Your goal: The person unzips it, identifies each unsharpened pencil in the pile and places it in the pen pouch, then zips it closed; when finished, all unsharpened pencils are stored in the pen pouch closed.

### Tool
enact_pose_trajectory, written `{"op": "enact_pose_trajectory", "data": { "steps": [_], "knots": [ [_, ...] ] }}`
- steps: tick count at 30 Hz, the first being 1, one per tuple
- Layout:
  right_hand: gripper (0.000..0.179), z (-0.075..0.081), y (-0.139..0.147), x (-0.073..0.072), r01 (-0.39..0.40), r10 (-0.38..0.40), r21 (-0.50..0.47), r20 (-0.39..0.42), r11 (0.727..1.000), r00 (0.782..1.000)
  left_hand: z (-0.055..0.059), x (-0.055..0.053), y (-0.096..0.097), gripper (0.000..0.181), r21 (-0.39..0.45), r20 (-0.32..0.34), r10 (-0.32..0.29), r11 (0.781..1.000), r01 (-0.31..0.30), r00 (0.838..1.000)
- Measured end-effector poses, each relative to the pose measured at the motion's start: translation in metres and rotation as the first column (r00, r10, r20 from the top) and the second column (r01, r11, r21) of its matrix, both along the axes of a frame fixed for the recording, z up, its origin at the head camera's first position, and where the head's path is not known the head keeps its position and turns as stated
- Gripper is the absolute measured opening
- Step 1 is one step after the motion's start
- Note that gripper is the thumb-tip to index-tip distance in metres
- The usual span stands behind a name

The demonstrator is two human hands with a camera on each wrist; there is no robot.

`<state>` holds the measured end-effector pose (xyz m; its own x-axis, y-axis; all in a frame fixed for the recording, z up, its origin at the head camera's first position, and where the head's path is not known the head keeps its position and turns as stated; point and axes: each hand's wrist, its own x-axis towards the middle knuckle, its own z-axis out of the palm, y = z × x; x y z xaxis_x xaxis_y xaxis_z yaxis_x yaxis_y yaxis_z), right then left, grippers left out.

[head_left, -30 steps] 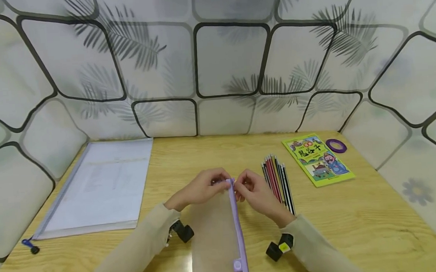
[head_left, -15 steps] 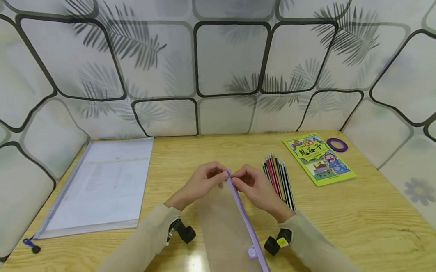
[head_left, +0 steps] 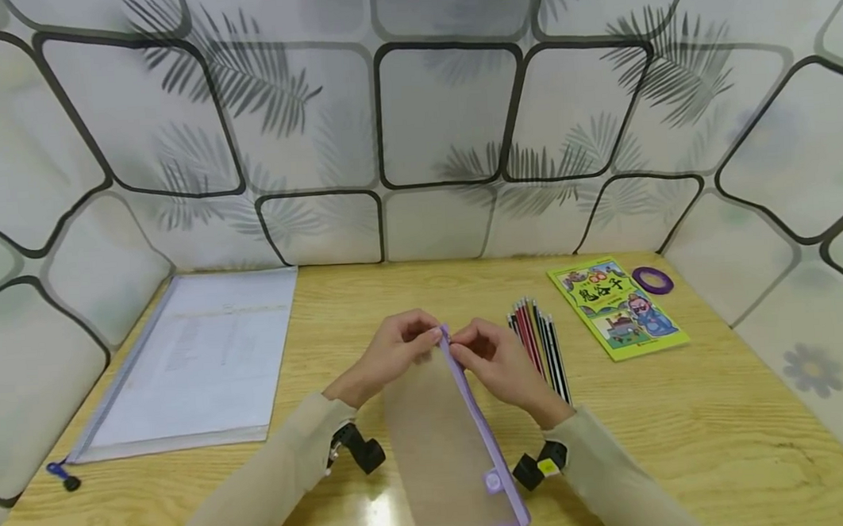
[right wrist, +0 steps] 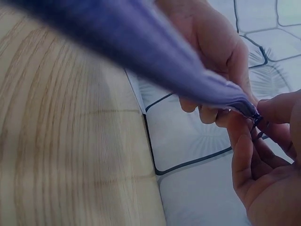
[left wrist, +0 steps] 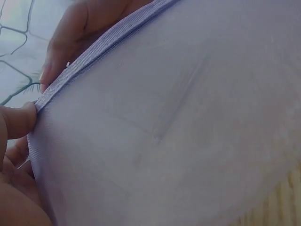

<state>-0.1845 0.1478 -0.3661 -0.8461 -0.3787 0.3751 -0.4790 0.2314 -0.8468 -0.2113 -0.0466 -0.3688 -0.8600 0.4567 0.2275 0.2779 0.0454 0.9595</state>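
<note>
A see-through mesh zip pouch [head_left: 438,445] with a purple edge band hangs from both hands, slanting down toward the front of the table. My left hand [head_left: 397,352] pinches its upper corner between thumb and fingers. Just right of it, my right hand [head_left: 498,366] pinches the same corner at the end of the purple band. The right wrist view has a small dark piece [right wrist: 256,117], which looks like the zipper end, between the right thumb and fingertips. In the left wrist view the mesh side [left wrist: 117,141] fills most of the picture, and the table shows faintly past it.
Several pencils [head_left: 540,344] lie bunched right of the right hand. Beyond them are a yellow-green picture book [head_left: 617,308] and a purple tape roll [head_left: 653,280]. On the left lies a large white document folder [head_left: 191,362] with a blue-and-black zipper tag [head_left: 63,475]. A patterned curtain [head_left: 449,110] encloses the table.
Both hands have lifted the pouch corner slightly away from me. The pouch's lower end has swung right, and its bottom purple edge has come into view. The hands keep their pinch.
</note>
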Motion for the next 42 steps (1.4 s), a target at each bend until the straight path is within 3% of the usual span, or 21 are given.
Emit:
{"op": "enact_pose_trajectory", "data": {
  "steps": [7, 13, 23, 34, 38, 42],
  "knots": [
    [0.006, -0.006, -0.001, 0.004, -0.025, 0.027, 0.049, -0.038, 0.998, 0.999, -0.004, 0.002, -0.004, 0.016, 0.001, 0.009, 0.026, 1.0, -0.026, 1.0],
    [0.005, -0.007, 0.003, 0.01, 0.002, 0.0, 0.036, -0.078, 0.999, 0.997, -0.002, 0.001, 0.0, 0.018, 0.012, -0.02, -0.024, 1.0, 0.024, 1.0],
    [0.003, -0.014, 0.006, 0.02, -0.027, 0.03, 0.04, -0.073, 0.999, 0.997, -0.004, -0.002, -0.007, 0.014, -0.014, -0.13, 0.007, 1.0, -0.009, 0.991],
    [0.005, -0.021, 0.013, 0.037, -0.007, 0.012, 0.08, -0.066, 0.997, 0.998, 0.004, -0.012, -0.015, 0.016, -0.013, -0.117, 0.107, 0.994, -0.109, 0.987],
    [0.004, -0.02, 0.018, 0.044, 0.022, -0.015, 0.096, -0.072, 0.995, 0.997, 0.006, -0.016, -0.013, 0.016, 0.004, -0.107, 0.111, 0.994, -0.111, 0.988],
    [0.015, -0.022, 0.02, 0.051, 0.035, -0.022, 0.123, -0.108, 0.992, 0.994, 0.003, -0.015, -0.01, 0.015, 0.008, -0.102, 0.097, 0.995, -0.097, 0.99]
  ]
}}
